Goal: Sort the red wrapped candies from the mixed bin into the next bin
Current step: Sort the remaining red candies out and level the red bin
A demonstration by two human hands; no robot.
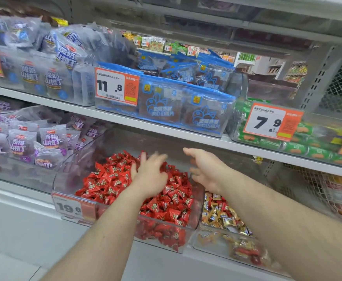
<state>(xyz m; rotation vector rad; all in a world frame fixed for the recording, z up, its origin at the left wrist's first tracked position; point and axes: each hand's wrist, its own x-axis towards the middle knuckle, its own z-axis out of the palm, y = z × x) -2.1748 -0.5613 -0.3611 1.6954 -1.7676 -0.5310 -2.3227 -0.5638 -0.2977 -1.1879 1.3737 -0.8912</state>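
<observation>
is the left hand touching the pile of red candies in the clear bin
Touching. In the head view the left hand lies on the red candies, fingers spread and blurred, with wrappers showing around its edges and no gap visible.

In front of you, red candies (pixel 113 179) fill a clear bin (pixel 194 218) on the lower shelf, heaped in a loose mound of shiny crinkled wrappers with a small dark-and-gold mark. Just beside it, to your right, the mixed bin (pixel 212 243), also clear, holds mostly gold-wrapped candies (pixel 218 216) with a few red ones (pixel 245 251) scattered among them.
</observation>
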